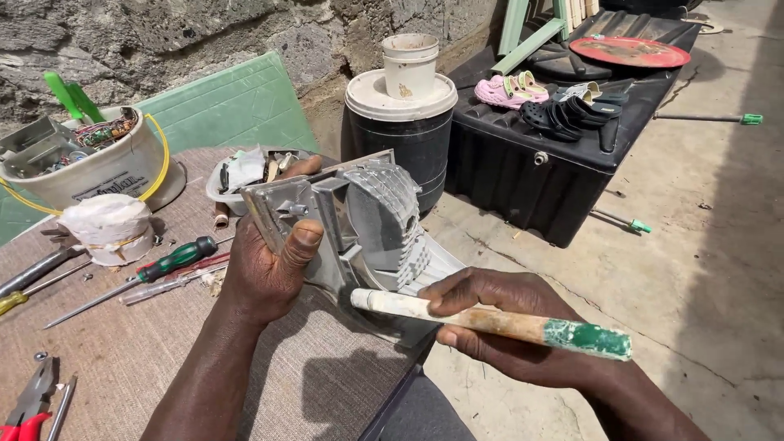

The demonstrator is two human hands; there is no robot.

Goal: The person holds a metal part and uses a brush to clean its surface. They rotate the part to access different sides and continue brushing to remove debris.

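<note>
So the left hand point(273, 265) is clamped around a silver-grey cast metal housing with curved cooling fins point(359, 220), thumb pressed flat on the front face and fingers wrapped behind the top edge. The part sits dead centre of the frame, tilted, its lower end resting on the cloth-covered table point(147, 359). The right hand point(498, 322) is closed around a pale wooden handle with a green-painted end point(490, 320), lying almost level across the lower middle of the frame. The working end is tucked against the bottom of the housing, so I can't tell what kind of head it has.

What I'd worry about: the housing is only braced by one hand and a soft table edge, so a hard knock could make it twist out of the grip or slide off toward the concrete floor point(694, 245) at right. That thumb is also right on the face, close to where the tool meets the metal, so a glancing blow could catch it. The thin fins look like they'd chip or bend if struck.

Left of the frame there's a green-handled screwdriver point(151, 272), a white plastic bucket full of parts point(106, 167), and red-handled pliers point(28, 404) at the lower left corner.
</note>
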